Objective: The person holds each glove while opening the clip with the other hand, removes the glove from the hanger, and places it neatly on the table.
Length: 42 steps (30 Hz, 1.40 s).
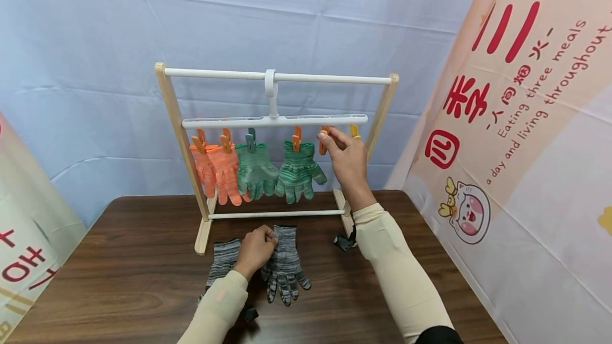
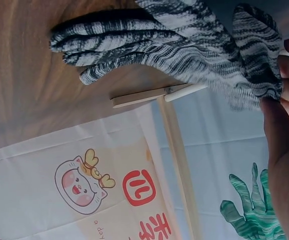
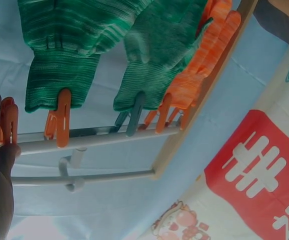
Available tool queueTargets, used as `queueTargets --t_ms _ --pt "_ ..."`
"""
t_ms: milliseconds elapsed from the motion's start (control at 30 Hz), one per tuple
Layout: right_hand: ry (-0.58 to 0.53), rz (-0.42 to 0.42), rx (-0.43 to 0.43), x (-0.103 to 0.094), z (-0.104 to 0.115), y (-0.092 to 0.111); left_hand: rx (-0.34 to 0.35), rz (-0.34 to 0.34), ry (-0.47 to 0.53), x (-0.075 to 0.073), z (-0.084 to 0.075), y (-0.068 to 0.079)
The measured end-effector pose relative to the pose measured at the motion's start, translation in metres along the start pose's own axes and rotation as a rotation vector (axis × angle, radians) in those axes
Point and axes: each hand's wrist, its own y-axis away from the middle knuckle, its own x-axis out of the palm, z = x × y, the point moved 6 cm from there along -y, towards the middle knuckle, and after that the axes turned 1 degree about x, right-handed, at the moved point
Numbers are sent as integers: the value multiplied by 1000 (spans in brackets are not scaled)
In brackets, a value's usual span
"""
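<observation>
My right hand is raised to the hanger bar and pinches an orange clothespin between thumb and fingers. No glove hangs from that pin. Lower down, my left hand pinches the edge of a grey-and-black striped knit glove, whose fingers point toward me. In the left wrist view, thumb and fingertips meet on this glove. A second grey striped glove lies on the table, partly hidden under my left forearm. Two green gloves and two orange gloves hang from clothespins at the left and middle.
A wooden stand with white rods carries the hanger by its hook. A yellow clothespin sits at the bar's right end, behind my right hand. The brown table ends at printed cloth curtains on the right.
</observation>
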Motion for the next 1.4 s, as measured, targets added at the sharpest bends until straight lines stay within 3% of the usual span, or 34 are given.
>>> queueTargets --t_ms 700,1400 --pt "4 2 -10 2 0 1 -59 38 -61 7 21 -3" --pt "-69 38 -24 5 -2 3 -99 -27 -111 4 28 1"
